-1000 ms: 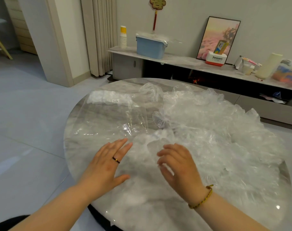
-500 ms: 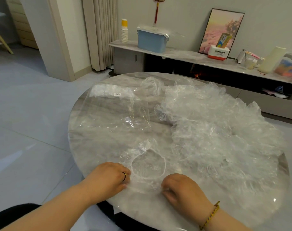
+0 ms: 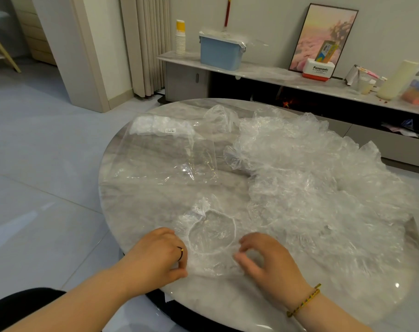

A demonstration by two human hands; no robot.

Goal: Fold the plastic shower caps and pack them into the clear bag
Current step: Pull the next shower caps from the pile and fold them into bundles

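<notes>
1 round table [image 3: 155, 212] with a glossy grey-white marbled top carries everything. Close to its near edge lies 1 shower cap [image 3: 212, 233], a thin, crinkled disc of clear film, spread flat with its gathered elastic rim showing as a white ring. The left hand [image 3: 155, 255], with 1 dark ring [image 3: 180, 254] on a finger, has its fingers curled and pinches the cap's left rim. The right hand [image 3: 268, 262], with 1 braided bracelet [image 3: 304, 300] at the wrist, has its thumb and bent fingers closed on the right rim, though it is slightly blurred there.

Toward the left edge lies 1 clear bag [image 3: 165, 159], a smooth, shiny, flat rectangle. At its far end sits a white, layered wad of folded caps [image 3: 155, 124], too packed to count, under 1 small barcode sticker [image 3: 170, 130].

The right half of the top, from far edge to near edge, is covered by 1 loose pile [image 3: 323, 188] of frilly, puffed, translucent caps; their number cannot be told.

Beyond the table a low shelf holds 1 pale blue box [image 3: 220, 53] of plastic, 1 stack of paper cups [image 3: 180, 39] and 1 framed picture [image 3: 323, 32].
</notes>
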